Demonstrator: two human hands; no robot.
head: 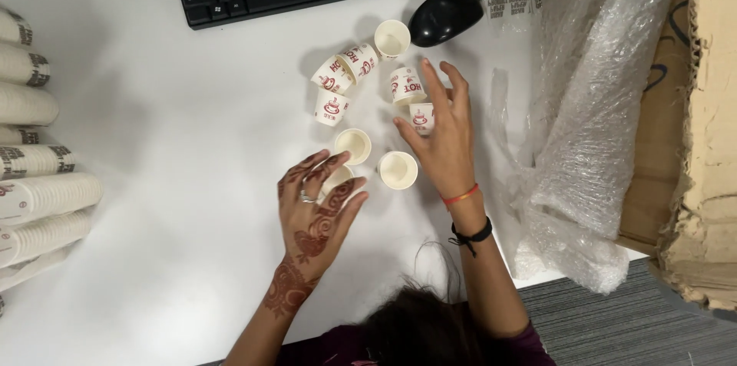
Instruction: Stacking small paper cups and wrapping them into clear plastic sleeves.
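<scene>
Head view: 9 paper cups point(398, 169), 2 hands point(318, 209).

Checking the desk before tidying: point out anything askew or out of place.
Several small paper cups lie tipped on their sides near the mouse, while others stand upright by the hands. Crumpled bubble wrap spills over the desk's right edge.

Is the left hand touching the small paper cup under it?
Touching. The head view shows the left hand over a small paper cup, its fingers and thumb lying against the rim.
</scene>
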